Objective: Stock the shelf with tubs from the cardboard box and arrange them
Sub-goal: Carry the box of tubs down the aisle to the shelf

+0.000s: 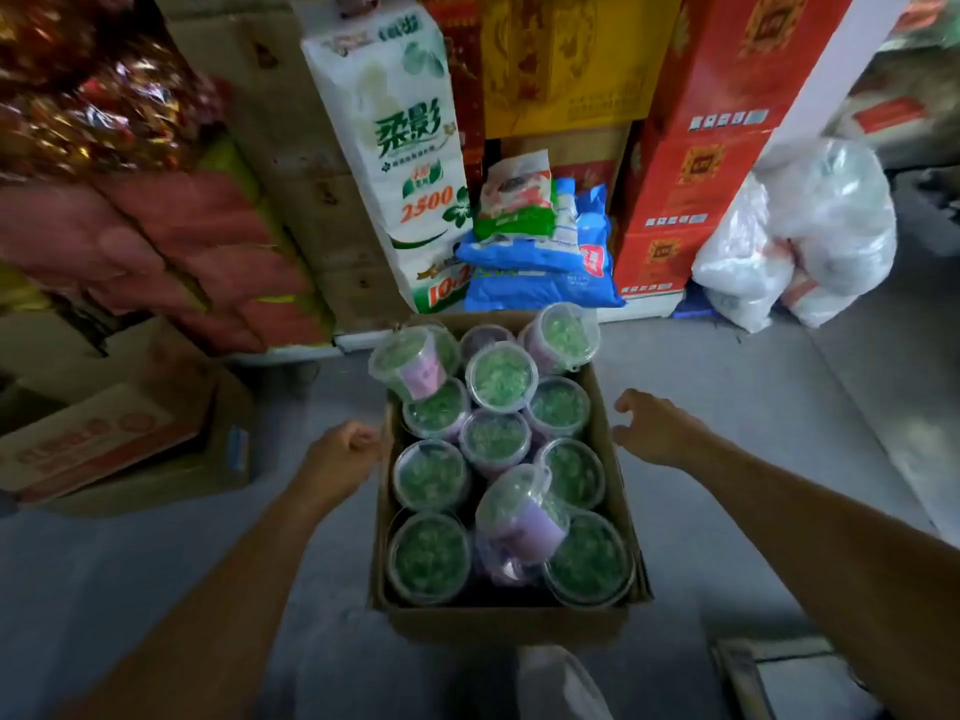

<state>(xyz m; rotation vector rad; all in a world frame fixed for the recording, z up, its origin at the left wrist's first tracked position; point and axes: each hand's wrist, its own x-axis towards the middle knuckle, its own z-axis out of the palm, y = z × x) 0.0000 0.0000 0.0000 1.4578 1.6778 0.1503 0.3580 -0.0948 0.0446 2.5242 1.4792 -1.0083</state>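
Cardboard box (pixel 498 623) sits on the floor between both hands, long axis running away from the person, full of tubs (pixel 431 558) (two tipped sideways). Left hand (pixel 340 462), loosely curled, touches the left wall; right hand (pixel 652 428), released and empty, hovers just beside the right wall.

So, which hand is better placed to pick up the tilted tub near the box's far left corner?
Left hand: it is at the brown cardboard box's left wall, nearer that tilted clear plastic tub.
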